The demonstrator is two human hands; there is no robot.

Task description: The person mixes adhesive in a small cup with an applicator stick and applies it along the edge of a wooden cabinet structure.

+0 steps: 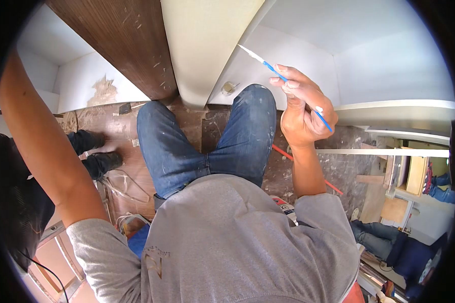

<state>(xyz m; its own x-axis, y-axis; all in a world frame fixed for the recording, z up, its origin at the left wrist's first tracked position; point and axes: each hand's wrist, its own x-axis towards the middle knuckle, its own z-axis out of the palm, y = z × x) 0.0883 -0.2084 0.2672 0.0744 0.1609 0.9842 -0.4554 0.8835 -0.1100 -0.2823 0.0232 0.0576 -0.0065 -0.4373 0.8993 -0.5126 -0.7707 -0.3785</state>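
Note:
A slim paintbrush [277,73] with a blue handle and a white tip is held in my right hand [307,103]. Its fingers are closed around the handle, and the handle's end sticks out below the palm. White smears mark the fingers. In the view, the brush tip lies close to the edge of a cream panel [207,45]; I cannot tell whether they touch. My left arm [50,141] reaches up past the left edge of the picture, so the hand itself is hidden.
A dark wood-grain panel [131,40] stands beside the cream one, with white cabinet interiors [293,55] on both sides. Another person's shoes [103,162] are at left, near a loose cable [124,187]. More people [389,247] are at lower right. A red strip [333,188] lies on the stained floor.

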